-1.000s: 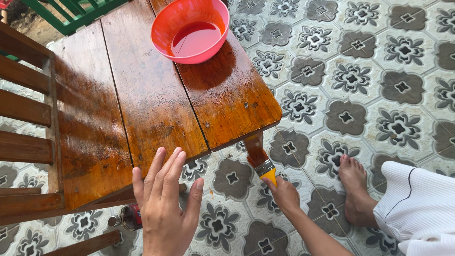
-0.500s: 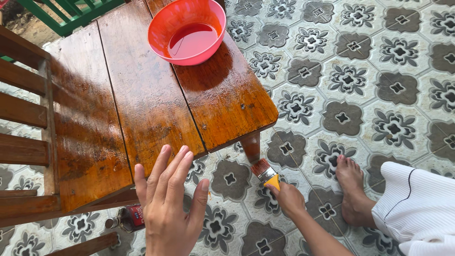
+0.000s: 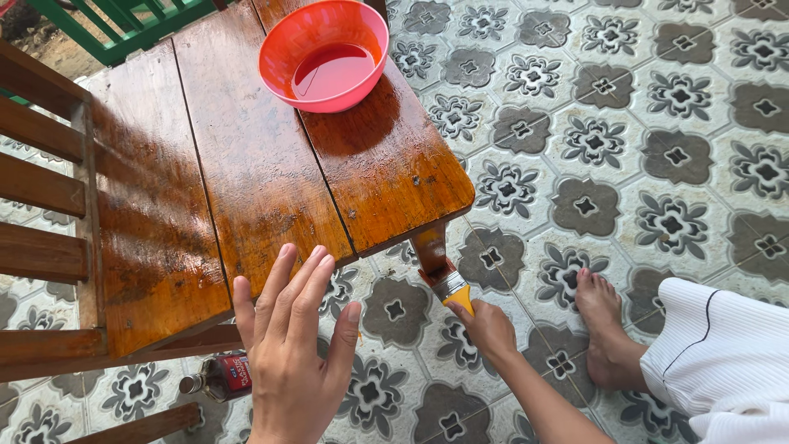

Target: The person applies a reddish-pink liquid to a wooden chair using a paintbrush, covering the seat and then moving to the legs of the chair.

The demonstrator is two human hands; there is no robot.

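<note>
Right hand [image 3: 486,327] pinches brush [image 3: 450,284], bristles up-left on chair leg [image 3: 429,244]; left hand [image 3: 289,362] spread, empty

A bowl [image 3: 324,54] sits at the chair seat's [image 3: 246,164] far edge. The paintbrush [image 3: 448,284] touches the leg [image 3: 429,245] under the seat's near right corner. A bottle [image 3: 220,376] lies on the floor [image 3: 657,123] beneath the near edge.
</note>
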